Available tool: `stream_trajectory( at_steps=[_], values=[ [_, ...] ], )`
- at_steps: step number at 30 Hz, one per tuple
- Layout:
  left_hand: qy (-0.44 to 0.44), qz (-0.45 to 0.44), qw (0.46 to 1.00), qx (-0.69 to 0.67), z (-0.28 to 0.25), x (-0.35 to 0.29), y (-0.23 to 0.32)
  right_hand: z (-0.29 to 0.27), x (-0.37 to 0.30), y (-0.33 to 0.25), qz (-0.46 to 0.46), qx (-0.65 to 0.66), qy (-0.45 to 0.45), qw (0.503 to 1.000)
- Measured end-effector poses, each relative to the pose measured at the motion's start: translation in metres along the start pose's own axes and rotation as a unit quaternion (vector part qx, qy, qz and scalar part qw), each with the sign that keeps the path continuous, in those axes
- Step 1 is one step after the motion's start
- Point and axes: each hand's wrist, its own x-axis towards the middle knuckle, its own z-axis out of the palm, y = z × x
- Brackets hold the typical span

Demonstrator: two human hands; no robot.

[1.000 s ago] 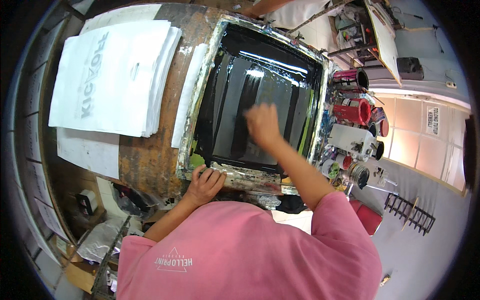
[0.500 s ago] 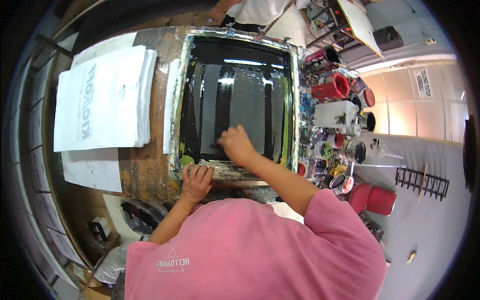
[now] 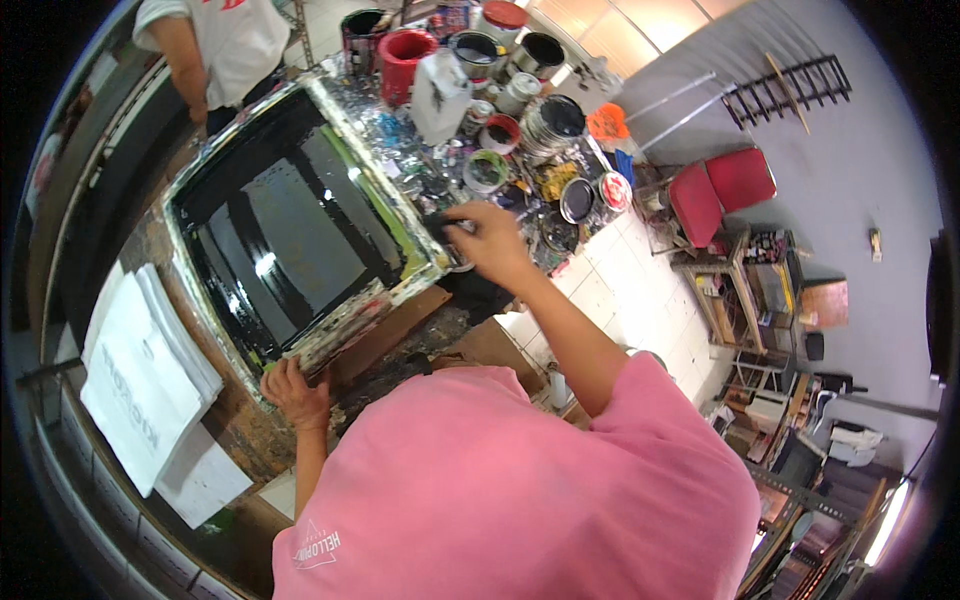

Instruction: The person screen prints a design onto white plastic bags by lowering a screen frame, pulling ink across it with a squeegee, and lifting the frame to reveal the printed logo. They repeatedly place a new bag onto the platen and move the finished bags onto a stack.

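Note:
A screen-printing frame point(image 3: 325, 352) lies on the work table, its mesh point(image 3: 310, 220) wet with black ink and showing grey bands. My left hand point(image 3: 298, 395) grips the frame's near left corner, with its fingers over the edge. Off the frame's right side, my right hand point(image 3: 490, 243) is closed on a small dark thing point(image 3: 437, 226), partly hidden by the fingers, whose kind I cannot make out. This hand is above the ink-stained table, near the open paint cans.
White printed sheets point(image 3: 140, 375) are stacked left of the frame. Paint containers crowd the right, among them a red can point(image 3: 405, 62), a white jug point(image 3: 440, 98) and a green-stained cup point(image 3: 486, 171). Another person point(image 3: 225, 50) stands at the far left. Beyond the table is a red chair point(image 3: 694, 203).
My right hand has moved off the mesh to the right, over beside the paint cans, with the dark thing. My left hand stays at the frame's corner. The view has swung rightward.

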Motion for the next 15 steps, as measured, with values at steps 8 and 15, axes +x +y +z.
stream_trajectory(
  at_steps=[8,15],
  values=[
    [-0.011,0.007,0.999,0.038,-0.003,0.000,0.003,-0.112,-0.067,0.156,0.135,-0.231,0.197,0.943],
    [-0.007,0.001,0.999,0.047,-0.001,-0.001,-0.001,-0.038,-0.102,0.123,0.028,-0.270,0.017,0.962]
  ],
)
